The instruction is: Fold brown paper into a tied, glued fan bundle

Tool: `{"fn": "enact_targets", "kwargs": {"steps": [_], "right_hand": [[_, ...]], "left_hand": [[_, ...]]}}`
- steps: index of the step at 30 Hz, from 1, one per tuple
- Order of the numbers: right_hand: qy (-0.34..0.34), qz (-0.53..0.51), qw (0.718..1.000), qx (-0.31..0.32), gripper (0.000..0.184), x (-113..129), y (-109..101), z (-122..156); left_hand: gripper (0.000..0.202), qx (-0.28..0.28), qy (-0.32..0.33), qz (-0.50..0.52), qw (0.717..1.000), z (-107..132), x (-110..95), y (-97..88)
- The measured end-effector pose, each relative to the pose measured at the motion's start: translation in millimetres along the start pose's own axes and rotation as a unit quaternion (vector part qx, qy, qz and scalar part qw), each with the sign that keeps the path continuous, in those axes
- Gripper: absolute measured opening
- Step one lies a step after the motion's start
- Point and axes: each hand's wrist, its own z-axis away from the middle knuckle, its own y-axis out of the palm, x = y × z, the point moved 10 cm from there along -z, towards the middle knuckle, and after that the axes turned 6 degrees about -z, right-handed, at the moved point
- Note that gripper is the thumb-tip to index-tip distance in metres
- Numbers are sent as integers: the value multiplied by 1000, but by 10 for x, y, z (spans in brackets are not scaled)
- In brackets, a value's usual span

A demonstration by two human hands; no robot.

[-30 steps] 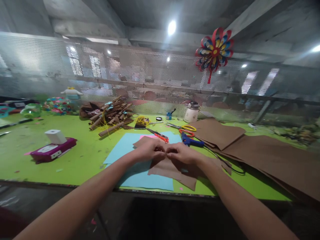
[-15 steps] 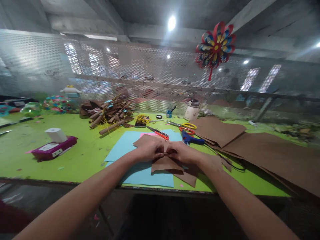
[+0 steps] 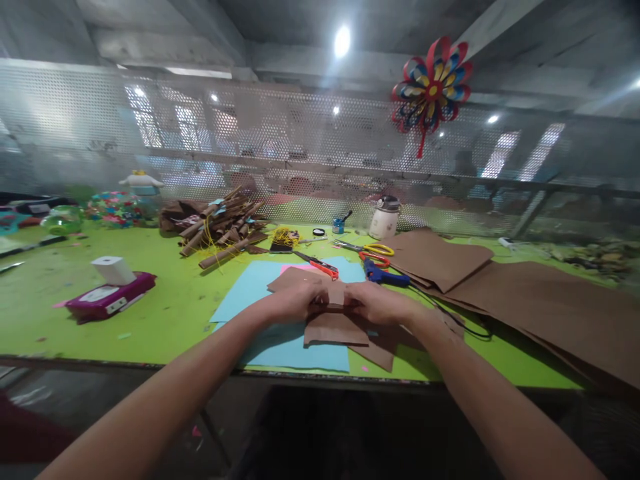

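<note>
A piece of brown paper [image 3: 336, 329] lies in front of me with a folded or rolled edge across it. My left hand [image 3: 301, 300] pinches that edge at its left end. On the right end, my right hand [image 3: 373, 303] is closed the same way, its fingertips partly hidden behind the paper. The hands are a little apart, with the edge showing between them. Underneath are more brown paper pieces [image 3: 384, 353] and light blue sheets [image 3: 300, 357]. Just beyond my hands lie red-handled scissors [image 3: 324, 267] and a blue glue gun [image 3: 387, 275].
Large brown paper sheets [image 3: 540, 300] spread over the right of the green table [image 3: 185, 333]. A pile of brown paper rolls [image 3: 225, 230] with yellow string is at the back left. A purple wipes pack [image 3: 107, 300] carries a white box [image 3: 114, 271]. Yellow-handled scissors [image 3: 379, 249] lie near a white bottle [image 3: 384, 219].
My hands have moved apart along the paper's folded edge, the right one shifting rightward. More of the edge shows between them now.
</note>
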Motion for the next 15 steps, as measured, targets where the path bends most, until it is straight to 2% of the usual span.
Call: {"fn": "enact_targets", "kwargs": {"steps": [7, 12, 15], "right_hand": [[3, -14, 1000, 2, 20, 29, 30, 41], [3, 18, 1000, 10, 21, 94, 52, 74], [-3, 31, 999, -10, 24, 157, 1, 85]], "left_hand": [[8, 16, 28, -23, 999, 26, -182, -108], [15, 31, 29, -29, 999, 19, -147, -32], [15, 27, 31, -31, 999, 12, -124, -11]]}}
